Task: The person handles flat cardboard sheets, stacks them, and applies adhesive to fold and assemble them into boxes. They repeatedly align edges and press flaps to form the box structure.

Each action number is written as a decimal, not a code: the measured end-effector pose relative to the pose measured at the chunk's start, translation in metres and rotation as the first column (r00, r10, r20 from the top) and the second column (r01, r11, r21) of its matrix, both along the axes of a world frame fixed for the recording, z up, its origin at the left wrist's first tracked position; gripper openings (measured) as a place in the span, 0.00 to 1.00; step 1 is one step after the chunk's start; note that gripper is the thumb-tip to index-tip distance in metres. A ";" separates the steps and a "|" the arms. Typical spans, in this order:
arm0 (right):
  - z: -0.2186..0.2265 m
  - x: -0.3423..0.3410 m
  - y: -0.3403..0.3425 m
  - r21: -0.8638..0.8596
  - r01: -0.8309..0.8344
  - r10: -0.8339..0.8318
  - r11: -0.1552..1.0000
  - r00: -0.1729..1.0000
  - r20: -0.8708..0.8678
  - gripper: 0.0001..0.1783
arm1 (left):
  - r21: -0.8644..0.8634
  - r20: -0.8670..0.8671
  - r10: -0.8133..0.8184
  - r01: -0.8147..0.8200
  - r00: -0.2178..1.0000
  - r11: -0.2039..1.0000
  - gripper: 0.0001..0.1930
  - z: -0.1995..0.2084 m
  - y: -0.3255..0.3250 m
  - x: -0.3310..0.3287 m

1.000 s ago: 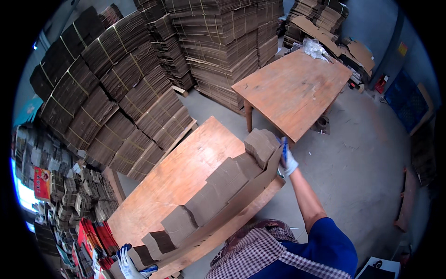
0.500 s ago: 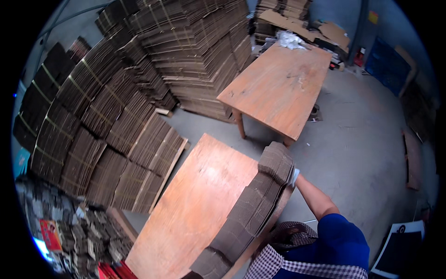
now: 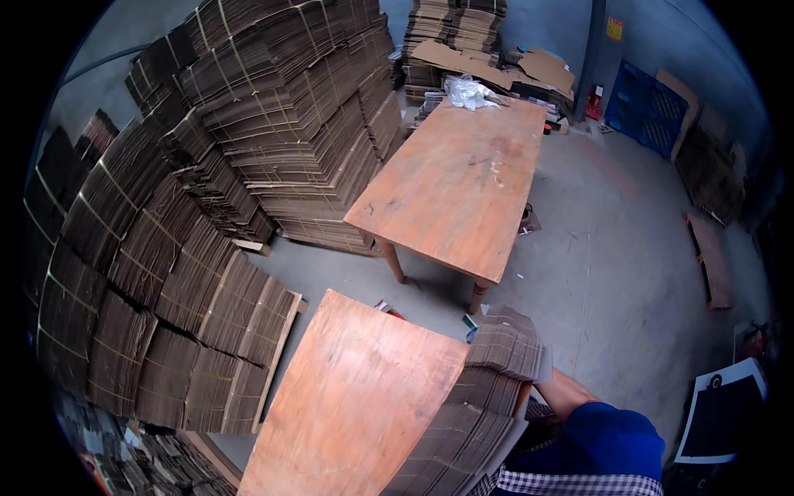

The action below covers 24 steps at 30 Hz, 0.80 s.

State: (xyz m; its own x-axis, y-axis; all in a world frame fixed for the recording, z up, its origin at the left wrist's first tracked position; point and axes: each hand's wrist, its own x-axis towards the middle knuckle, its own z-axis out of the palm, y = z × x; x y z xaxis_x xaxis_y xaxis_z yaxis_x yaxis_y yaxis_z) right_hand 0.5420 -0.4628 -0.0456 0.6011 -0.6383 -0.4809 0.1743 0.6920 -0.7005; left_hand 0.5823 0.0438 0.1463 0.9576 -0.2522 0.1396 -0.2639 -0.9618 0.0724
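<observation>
A long row of brown corrugated cardboard pieces (image 3: 473, 411), packed tightly together, lies along the right edge of the near wooden table (image 3: 347, 388). My right arm, in a blue sleeve, reaches up to the outer side of this row near its far end. Of my right hand (image 3: 544, 364) only a pale gloved part shows, against the cardboard's outer side; its fingers are hidden. My left hand is out of the picture.
A second wooden table (image 3: 455, 190) stands ahead, with crumpled clear plastic (image 3: 471, 93) at its far end. Tall strapped cardboard stacks (image 3: 289, 124) and bundles on a pallet (image 3: 190, 331) rise at the left. A blue pallet (image 3: 645, 107) leans at the back right.
The view has shifted, so both tables and the stacks sit further left and lower. My right hand stays by the far end of the cardboard row and is now more hidden.
</observation>
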 end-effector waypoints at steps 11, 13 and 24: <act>-0.026 -0.123 -0.214 -0.227 0.068 0.007 0.972 0.949 0.316 0.29 | -0.016 0.140 -0.017 0.019 0.990 1.000 0.50 -0.006 -0.185 -0.036; -0.026 -0.137 -0.267 -0.275 0.063 0.048 0.960 0.925 0.378 0.29 | -0.022 0.155 -0.025 0.029 0.988 0.999 0.50 -0.008 -0.231 -0.045; -0.015 -0.124 -0.541 -0.472 0.104 0.174 0.875 0.844 0.508 0.30 | -0.075 0.208 -0.073 0.090 0.975 0.993 0.49 -0.019 -0.427 -0.040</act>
